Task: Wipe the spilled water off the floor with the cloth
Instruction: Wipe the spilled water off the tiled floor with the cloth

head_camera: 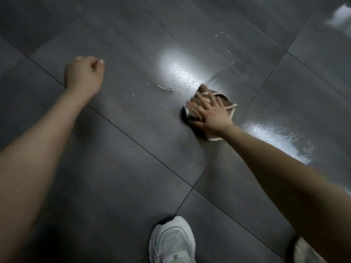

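Step in hand: wiping stroke at the near-right edge of the spill.

Your right hand (210, 115) lies flat on the bunched brown cloth (227, 102). The fingers are straight and spread wide, and the palm presses the cloth to the dark tile floor (114, 168). Nothing is gripped; the cloth is only pinned under the palm. It sits just beside the bright wet sheen (180, 71), close to a tile joint.

To do it well (judgement):
- Keep your palm weight over the middle of the cloth so the cream hem does not roll under.
- Draw the cloth through the sheen in overlapping passes toward you, not pushing water outward.
- The cloth is crumpled; opened flatter, it would likely take up more per pass.

A thin streak (165, 89) lies left of the cloth and scattered droplets (222, 34) lie beyond the sheen. A second wet patch (281, 135) shines to the right of your forearm. Both need covering, so the task looks partway done at most.

Left hand (83, 74): curled into a fist, holding nothing, well apart from the cloth. I cannot tell whether it touches the floor.

White shoe (172, 242): well apart from the wet
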{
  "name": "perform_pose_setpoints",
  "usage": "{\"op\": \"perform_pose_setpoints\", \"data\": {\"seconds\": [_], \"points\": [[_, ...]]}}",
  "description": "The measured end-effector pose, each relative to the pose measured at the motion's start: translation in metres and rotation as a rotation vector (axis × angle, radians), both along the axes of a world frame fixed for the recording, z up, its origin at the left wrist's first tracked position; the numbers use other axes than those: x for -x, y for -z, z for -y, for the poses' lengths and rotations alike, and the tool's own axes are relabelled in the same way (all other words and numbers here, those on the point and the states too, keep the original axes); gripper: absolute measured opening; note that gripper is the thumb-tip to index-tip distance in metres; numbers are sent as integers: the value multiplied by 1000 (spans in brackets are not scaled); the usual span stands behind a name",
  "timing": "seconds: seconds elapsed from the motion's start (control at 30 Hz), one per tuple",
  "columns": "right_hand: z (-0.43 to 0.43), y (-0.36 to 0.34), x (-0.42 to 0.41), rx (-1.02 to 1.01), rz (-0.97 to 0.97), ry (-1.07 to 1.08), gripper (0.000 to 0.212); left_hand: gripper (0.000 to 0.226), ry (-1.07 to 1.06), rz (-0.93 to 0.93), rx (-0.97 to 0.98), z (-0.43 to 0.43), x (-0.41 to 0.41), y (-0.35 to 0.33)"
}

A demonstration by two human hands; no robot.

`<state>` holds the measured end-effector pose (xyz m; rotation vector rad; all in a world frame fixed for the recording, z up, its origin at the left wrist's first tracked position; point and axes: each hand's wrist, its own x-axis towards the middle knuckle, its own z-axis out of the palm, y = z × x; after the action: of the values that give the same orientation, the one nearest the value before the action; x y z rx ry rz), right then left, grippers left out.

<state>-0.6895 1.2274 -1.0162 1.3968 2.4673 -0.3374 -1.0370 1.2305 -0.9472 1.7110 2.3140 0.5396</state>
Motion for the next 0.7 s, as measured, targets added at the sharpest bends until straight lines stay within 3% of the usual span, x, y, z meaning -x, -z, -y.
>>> {"op": "perform_pose_setpoints", "data": {"seconds": [0.07, 0.13, 0.2, 0.3, 0.37, 0.43, 0.5, 0.57, 0.63, 0.7], "points": [[-14, -1, 20, 65, -31, 328, 71, 41, -48, 18, -5, 2, 11, -3], [-3, 1, 70, 46, -61, 421, 68, 39, -102, 33, -16, 4, 15, -4], [30, 11, 122, -3, -127, 178, 66, 38, -132, 60, -37, 7, 13, -2], [100, 21, 154, -56, -300, -358, 60, 38, -191, 102, -81, 15, 14, 0], [113, 24, 127, -22, -320, -645, 59, 37, -246, 120, -82, 26, 22, 1], [85, 28, 79, -128, -317, -717, 64, 36, -278, 121, -61, 39, 32, 2], [34, 31, 27, -224, -289, -382, 68, 35, -286, 106, -45, 50, 43, 4], [-18, 24, -6, -205, -213, 160, 68, 35, -304, 98, -35, 61, 51, 8], [-62, 15, 10, -192, -137, 582, 70, 34, -348, 113, -54, 69, 56, 15], [-89, 9, 68, -172, -118, 717, 69, 37, -430, 172, -104, 75, 57, 22]]}}
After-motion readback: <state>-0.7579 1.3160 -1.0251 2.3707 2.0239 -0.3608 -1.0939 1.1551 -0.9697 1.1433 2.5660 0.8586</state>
